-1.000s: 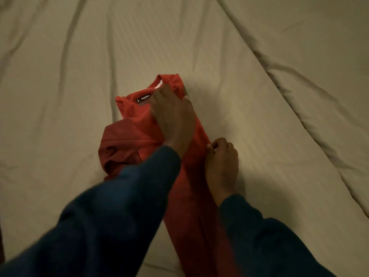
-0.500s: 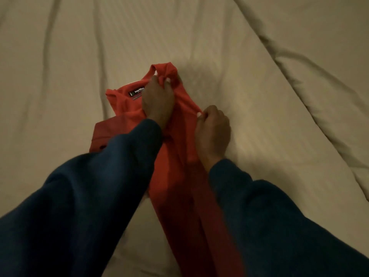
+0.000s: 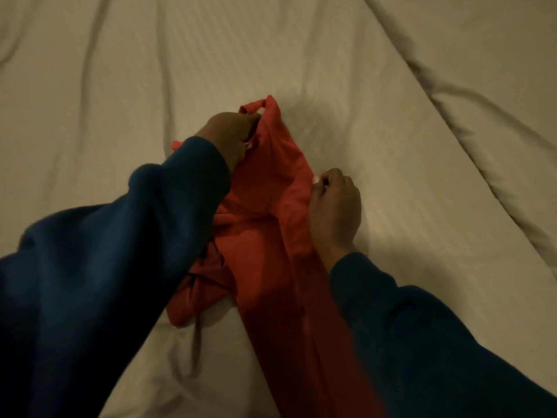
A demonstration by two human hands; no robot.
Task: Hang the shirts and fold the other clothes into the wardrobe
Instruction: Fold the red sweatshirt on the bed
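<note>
from the head view i see the red garment [image 3: 271, 230] lying bunched on the bed sheet [image 3: 391, 146], my left hand [image 3: 229, 137] gripping its top end, my right hand [image 3: 336, 206] pinching its right edge.

Dark navy long sleeves [image 3: 114, 267]

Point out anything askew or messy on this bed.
The red garment is uneven: its left side is bunched in a crumpled heap beside the long folded strip. The left hand grips the collar end, the right hand pinches the right edge. The bedsheet is wrinkled.
</note>
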